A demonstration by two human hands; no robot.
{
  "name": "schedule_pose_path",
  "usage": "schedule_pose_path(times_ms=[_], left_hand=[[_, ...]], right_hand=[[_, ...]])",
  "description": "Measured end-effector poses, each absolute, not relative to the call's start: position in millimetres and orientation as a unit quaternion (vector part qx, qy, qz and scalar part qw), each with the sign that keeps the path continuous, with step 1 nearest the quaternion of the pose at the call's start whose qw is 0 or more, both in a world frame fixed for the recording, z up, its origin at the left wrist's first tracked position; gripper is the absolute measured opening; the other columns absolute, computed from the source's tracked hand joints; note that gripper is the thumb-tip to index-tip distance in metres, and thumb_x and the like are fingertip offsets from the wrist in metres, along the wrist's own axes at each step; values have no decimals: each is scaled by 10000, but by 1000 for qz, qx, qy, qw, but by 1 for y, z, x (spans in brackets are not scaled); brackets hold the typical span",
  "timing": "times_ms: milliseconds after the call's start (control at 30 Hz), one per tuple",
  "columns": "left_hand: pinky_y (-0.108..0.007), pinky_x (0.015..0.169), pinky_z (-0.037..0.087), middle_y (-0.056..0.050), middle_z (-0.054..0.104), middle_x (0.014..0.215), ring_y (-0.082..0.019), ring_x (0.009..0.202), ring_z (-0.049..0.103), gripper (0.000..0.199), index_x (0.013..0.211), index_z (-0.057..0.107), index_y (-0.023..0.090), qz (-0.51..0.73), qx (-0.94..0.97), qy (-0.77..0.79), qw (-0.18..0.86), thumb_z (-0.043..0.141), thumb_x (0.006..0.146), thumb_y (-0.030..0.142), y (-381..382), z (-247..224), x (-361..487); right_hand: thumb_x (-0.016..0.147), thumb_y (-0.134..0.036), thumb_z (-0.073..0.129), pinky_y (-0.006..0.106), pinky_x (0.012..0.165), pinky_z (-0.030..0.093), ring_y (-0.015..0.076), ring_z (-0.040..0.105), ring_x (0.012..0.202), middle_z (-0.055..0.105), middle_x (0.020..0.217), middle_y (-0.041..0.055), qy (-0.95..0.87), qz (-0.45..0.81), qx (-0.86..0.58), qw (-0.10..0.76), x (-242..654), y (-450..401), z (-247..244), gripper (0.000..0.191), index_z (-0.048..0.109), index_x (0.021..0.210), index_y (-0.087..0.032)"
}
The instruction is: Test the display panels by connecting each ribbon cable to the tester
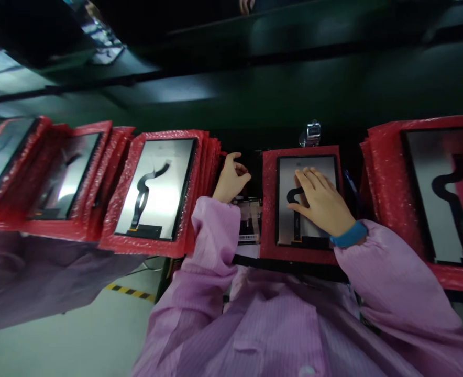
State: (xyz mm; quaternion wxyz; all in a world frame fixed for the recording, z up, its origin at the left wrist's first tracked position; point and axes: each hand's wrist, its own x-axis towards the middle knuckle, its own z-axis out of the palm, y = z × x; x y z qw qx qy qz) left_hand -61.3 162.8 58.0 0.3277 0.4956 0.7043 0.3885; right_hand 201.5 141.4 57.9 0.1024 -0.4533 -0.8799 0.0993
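A display panel [286,225] with a black ribbon cable [296,225] lies on a red sheet [269,209] in front of me. My right hand [323,201], with a blue band at the wrist, rests flat over the panel's upper right part, fingers extended, covering some of the cable. My left hand [231,178] is raised between this panel and the stack to its left, its fingers curved and apart with nothing between them. Just below my left hand lies a small part with a barcode label [248,237].
Left of me, a stack of red bubble-wrap sheets [200,193] bears a panel [164,193]; more stacks stand farther left. Another stack [388,178] with a panel [428,157] is at right. A metal object [312,133] sits behind the middle panel. A person's sleeve [39,272] shows at left.
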Motion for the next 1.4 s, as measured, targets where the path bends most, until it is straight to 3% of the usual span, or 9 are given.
schedule_pose_path(times_ms=[133,300,633,800,967,1133,1233,1300,1400], left_hand=[[-225,693,477,47,588,765,-100,707,596,593,1196,497,180,473,439,633,428,636,640,26,164,56,-63],[-228,694,518,-6,694,875,-110,729,662,432,1210,543,212,541,421,574,448,710,830,329,163,53,-59],[-270,592,528,18,691,660,-132,565,642,389,977,518,233,564,518,498,406,461,973,618,156,61,-44],[-269,697,530,-17,689,752,-120,686,650,402,837,604,192,522,602,496,346,527,962,566,152,66,-40],[-285,774,532,-10,696,754,-134,722,676,243,1004,652,167,472,648,474,365,586,958,395,147,71,-38],[-305,819,492,-43,721,831,-152,807,665,275,837,647,171,408,709,458,347,491,991,338,143,73,-34],[-348,879,449,-29,704,802,-162,785,630,280,807,651,181,363,749,463,304,469,972,317,141,75,-34],[-382,922,411,-15,690,787,-169,781,615,255,793,641,188,321,773,470,282,463,942,293,141,77,-34],[-416,921,375,-7,657,753,-181,771,599,234,771,626,193,276,798,467,262,458,904,289,141,77,-35]], right_hand=[[915,-443,630,546,1185,374,386,377,1460,454,1511,267,-873,108,-465,105,196,137,63,774,360,1507,-26],[911,-386,649,543,1189,372,367,389,1454,482,1488,247,-861,133,-478,111,192,137,64,739,365,1504,-50],[920,-312,637,573,1172,377,382,402,1430,511,1445,241,-860,135,-479,110,189,134,68,650,391,1472,-72],[928,-238,600,579,1124,420,369,468,1359,566,1349,209,-855,151,-476,137,185,131,68,563,415,1444,-111],[886,-230,623,544,1028,513,322,548,1258,555,1360,139,-797,266,-479,252,186,131,63,547,458,1407,-220],[1004,-391,410,423,904,582,249,596,1265,247,1628,174,-730,351,-483,333,182,128,59,706,32,1591,-286],[1053,-474,217,415,954,565,218,625,1233,561,1421,129,-700,441,-449,339,176,124,60,534,322,1526,-249],[1053,-509,153,420,1003,535,217,631,1214,675,1242,96,-688,475,-425,346,173,124,62,571,600,1266,-224],[1037,-506,318,434,1048,478,228,615,1189,694,1167,80,-722,456,-389,347,174,128,65,451,646,908,-225]])
